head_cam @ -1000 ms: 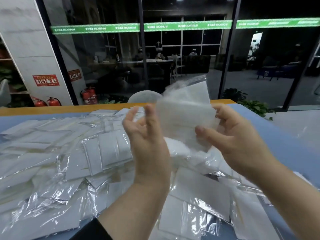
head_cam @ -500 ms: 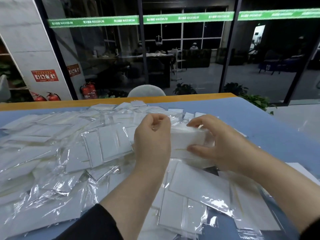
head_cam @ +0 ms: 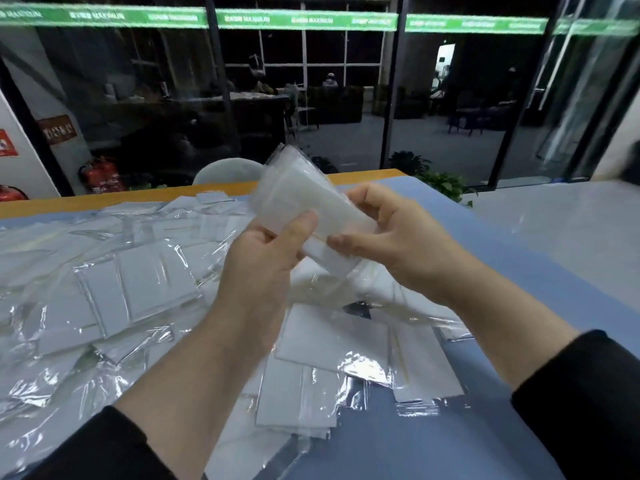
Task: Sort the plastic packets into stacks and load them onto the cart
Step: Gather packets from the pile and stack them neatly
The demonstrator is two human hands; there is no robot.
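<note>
Packets (head_cam: pixel 304 202) (several) in both hands

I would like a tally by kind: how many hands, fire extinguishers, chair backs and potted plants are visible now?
Hands: 2, left hand and right hand
Fire extinguishers: 3, one cut off at the left edge
Chair back: 1
Potted plants: 2
Total: 8

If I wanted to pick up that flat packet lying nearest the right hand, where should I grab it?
Probably by its near edge, coming from your side. The packet lies flat on top of others, and that edge overhangs them, so fingers could slide under while the thumb presses on top. Its film looks slippery.
</note>
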